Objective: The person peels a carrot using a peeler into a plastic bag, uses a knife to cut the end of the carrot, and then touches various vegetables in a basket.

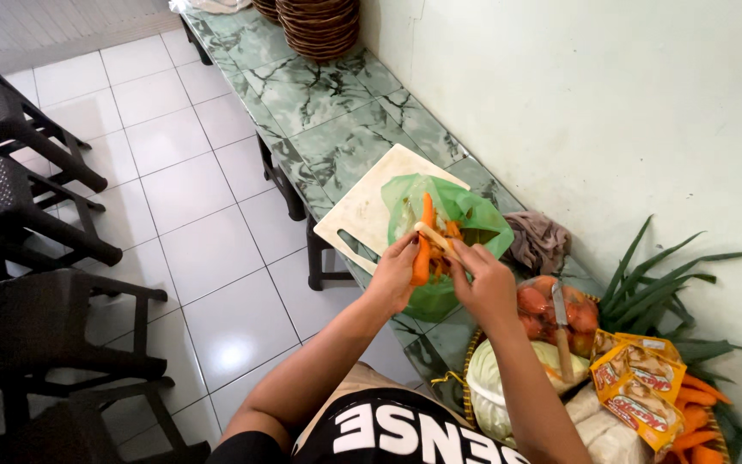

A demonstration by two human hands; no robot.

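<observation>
My left hand (pixel 394 273) holds an orange carrot (pixel 423 245) upright over a green plastic bag (pixel 461 215) that has carrot peelings in it. My right hand (pixel 484 281) grips a light-handled peeler (pixel 436 239) laid against the carrot. The bag lies on a white cutting board (pixel 362 206) on a green marble-tiled counter (pixel 328 120).
A basket at the lower right holds a cabbage (pixel 495 382), a bag of tomatoes (pixel 547 309) with a knife (pixel 562 331) on it, yellow seasoning packets (pixel 637 387), more carrots (pixel 697 408) and long green leaves (pixel 663 283). A brown cloth (pixel 538 241) lies by the wall. Dark chairs (pixel 19 223) stand on the white floor.
</observation>
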